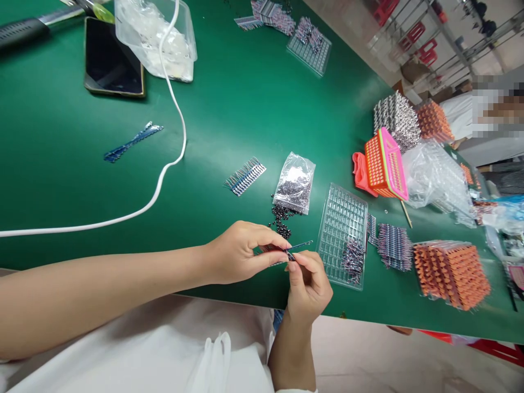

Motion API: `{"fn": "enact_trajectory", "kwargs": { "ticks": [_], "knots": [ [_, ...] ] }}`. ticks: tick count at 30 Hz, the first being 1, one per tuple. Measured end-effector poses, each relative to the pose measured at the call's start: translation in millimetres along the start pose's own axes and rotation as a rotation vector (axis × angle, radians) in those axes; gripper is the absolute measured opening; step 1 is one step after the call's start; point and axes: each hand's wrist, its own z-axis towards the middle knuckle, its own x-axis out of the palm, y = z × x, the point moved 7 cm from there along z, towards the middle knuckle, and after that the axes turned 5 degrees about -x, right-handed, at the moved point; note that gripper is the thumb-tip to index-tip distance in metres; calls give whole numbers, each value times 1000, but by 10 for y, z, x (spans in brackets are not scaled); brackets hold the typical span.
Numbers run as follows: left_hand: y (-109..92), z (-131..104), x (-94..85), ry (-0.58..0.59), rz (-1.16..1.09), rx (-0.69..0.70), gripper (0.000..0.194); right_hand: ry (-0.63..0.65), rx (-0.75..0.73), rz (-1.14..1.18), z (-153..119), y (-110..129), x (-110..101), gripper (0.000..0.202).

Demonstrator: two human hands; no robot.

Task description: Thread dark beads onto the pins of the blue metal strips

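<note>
My left hand [245, 252] pinches a thin dark blue strip [302, 245] between thumb and fingers near the table's front edge. Close against it, my right hand [310, 284] has thumb and forefinger pressed together at the strip; whatever small piece they hold is too hidden to name. Just beyond my hands lies a pile of small dark beads [281, 218], spilling from a clear plastic bag [295, 183]. A row of small blue-and-silver pieces with thin wires [245, 176] lies left of the bag. To the right is a clear compartment tray [343, 218] with small pinkish-dark parts [353, 259] in it.
A white cable [174, 98] curves across the green table [245, 109]. A phone [112, 60] and a plastic tub [188, 38] are at the back left. Orange stacks [450, 273], a pink-orange basket [385, 164] and plastic bags [436, 177] stand right; a person is beyond.
</note>
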Motion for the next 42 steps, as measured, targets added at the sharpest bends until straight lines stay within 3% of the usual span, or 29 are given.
{"fn": "enact_trajectory", "kwargs": {
  "ticks": [8, 14, 20, 25, 30, 35, 42],
  "knots": [
    [98, 0, 18, 29, -61, -169, 16, 6, 16, 4, 8, -8, 12, 17],
    [244, -19, 80, 110, -170, -428, 23, 55, 131, 98, 7, -95, 44, 10],
    [354, -33, 121, 141, -284, -570, 27, 94, 226, 50, -6, -142, 29, 9],
    [377, -31, 126, 140, -313, -574, 28, 104, 266, 99, -5, -165, 36, 12],
    [324, -21, 99, 141, -187, -515, 24, 112, 297, 186, -15, -199, 62, 7],
    [315, -19, 121, 179, -230, -533, 34, 43, 320, 151, -8, -205, 22, 4],
    [293, 21, 119, 222, -177, -504, 15, 59, 323, 164, -2, -230, 18, 9]
  ]
}}
